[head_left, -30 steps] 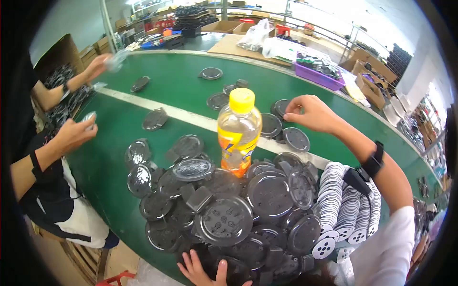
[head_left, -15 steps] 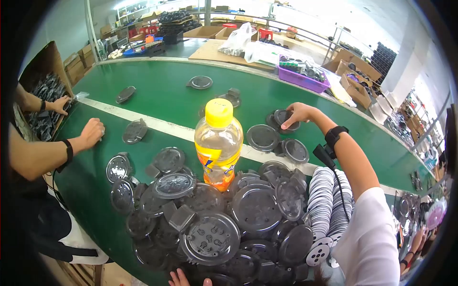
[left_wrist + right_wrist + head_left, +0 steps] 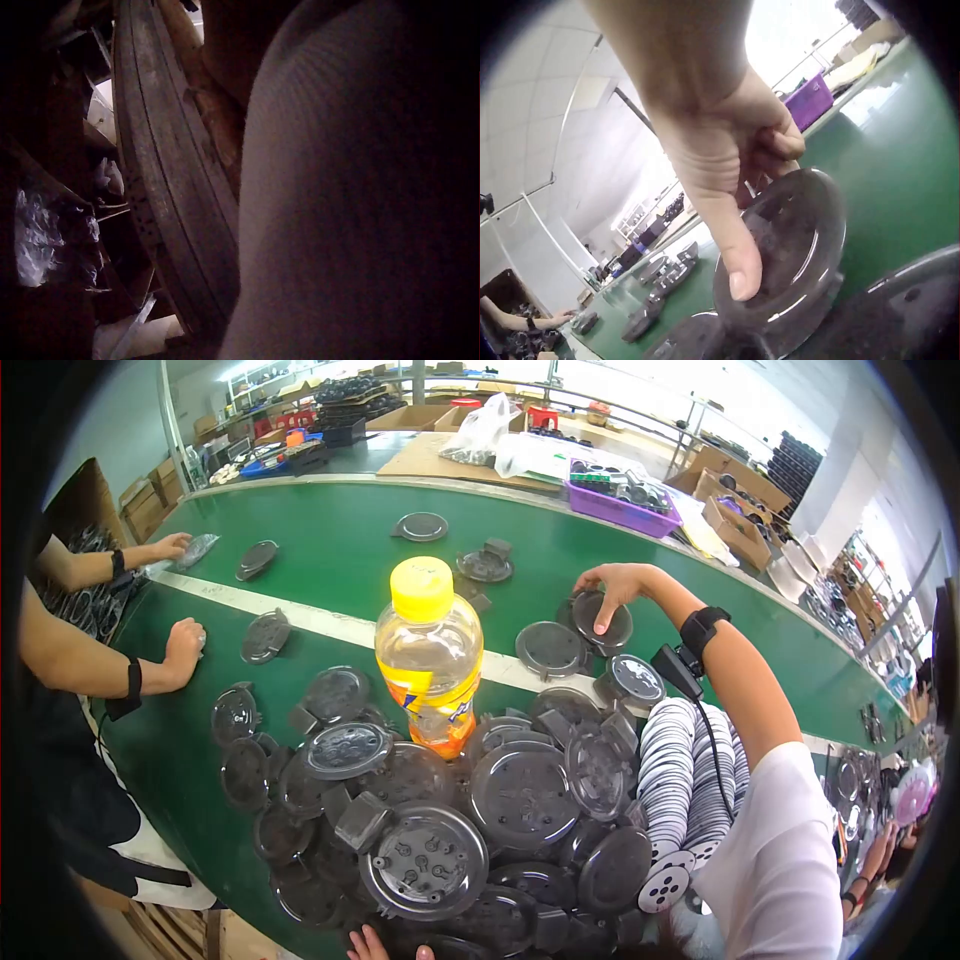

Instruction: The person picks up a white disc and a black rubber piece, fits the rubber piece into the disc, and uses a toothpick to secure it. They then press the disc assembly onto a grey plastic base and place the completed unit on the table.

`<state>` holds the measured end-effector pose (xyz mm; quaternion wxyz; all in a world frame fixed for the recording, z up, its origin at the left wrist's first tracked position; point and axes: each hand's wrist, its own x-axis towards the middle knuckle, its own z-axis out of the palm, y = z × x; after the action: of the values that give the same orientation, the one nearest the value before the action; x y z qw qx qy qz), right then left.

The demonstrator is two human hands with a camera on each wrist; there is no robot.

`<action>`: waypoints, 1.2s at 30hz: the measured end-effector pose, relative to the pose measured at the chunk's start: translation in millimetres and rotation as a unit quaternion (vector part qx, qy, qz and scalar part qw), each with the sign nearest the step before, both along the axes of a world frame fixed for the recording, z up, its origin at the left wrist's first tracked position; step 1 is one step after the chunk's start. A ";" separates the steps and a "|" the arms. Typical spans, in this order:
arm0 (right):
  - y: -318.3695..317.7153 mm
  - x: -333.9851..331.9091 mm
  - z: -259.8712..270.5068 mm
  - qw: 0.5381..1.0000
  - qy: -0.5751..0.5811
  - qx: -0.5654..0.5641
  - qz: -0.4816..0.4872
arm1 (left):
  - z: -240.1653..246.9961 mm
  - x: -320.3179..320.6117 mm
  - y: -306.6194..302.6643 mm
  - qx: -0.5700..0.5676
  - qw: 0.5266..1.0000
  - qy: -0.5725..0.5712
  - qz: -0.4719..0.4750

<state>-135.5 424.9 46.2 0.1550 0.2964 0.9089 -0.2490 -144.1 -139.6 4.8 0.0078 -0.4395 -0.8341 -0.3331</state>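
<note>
My right hand (image 3: 618,586) pinches a dark, see-through round plastic cover (image 3: 610,622) above the green table, thumb over its face. In the right wrist view the thumb (image 3: 744,266) presses the inside of this shallow cover, and the other fingers are partly hidden behind it. More covers lie just below, one of them a round cover (image 3: 550,648) on the white line. At the bottom edge of the head view, the fingertips of my left hand (image 3: 370,944) show beside a heap of similar covers (image 3: 425,860); the rest of that hand is out of frame.
A yellow-capped bottle (image 3: 430,660) stands behind the heap. Stacks of white discs (image 3: 668,760) lie to its right, under my right forearm. Across the table, another person's hands (image 3: 183,650) rest at the left. A purple basket (image 3: 622,512) stands at the far edge.
My right hand has closed on a cover and tilted it up from the others. My left hand has slipped lower, mostly out of view. The other person's hands have shifted.
</note>
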 end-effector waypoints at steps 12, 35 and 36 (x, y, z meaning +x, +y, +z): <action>-118.2 32.3 118.7 0.949 0.230 -0.216 0.008 | 1.1 -0.5 2.1 -0.005 1.000 0.001 0.003; -71.2 75.8 6.1 1.000 0.007 0.019 -0.012 | -2.6 -0.4 2.9 -0.035 0.999 0.018 -0.015; -66.6 73.4 9.3 1.000 -0.028 0.000 -0.012 | -2.3 -0.8 3.0 -0.032 0.999 0.016 -0.016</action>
<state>-62.1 358.3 55.4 0.1771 0.3141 0.9007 -0.2422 -144.9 -136.5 2.5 0.0018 -0.4577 -0.8374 -0.2988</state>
